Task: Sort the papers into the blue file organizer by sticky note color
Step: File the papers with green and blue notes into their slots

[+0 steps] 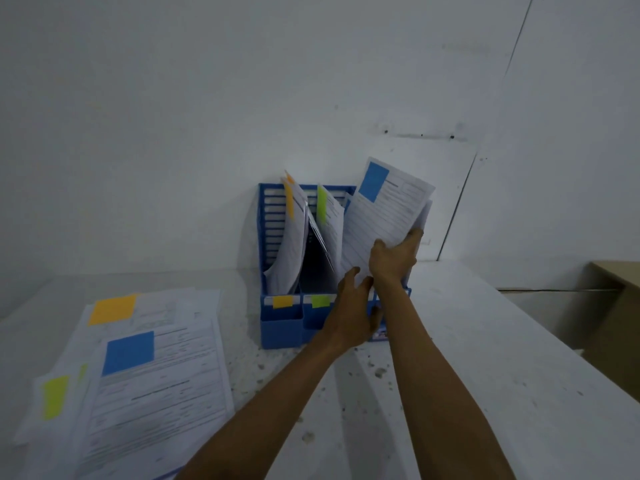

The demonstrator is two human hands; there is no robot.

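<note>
Gripping blue-note paper (pixel 384 216), right hand (pixel 394 254) is holding it in right slot of blue file organizer (pixel 280 327). Left hand (pixel 349 313), fingers spread, should be guiding its bottom.

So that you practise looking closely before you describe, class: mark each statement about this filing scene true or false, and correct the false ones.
1. The right hand holds a paper bearing a blue sticky note. True.
2. The left compartment of the blue file organizer is marked green. False: it has an orange label; the green label is on the middle compartment.
3. The top sheet of the pile on the table shows a blue note. True.
4. The organizer lies flat on its side. False: it stands upright.
</note>
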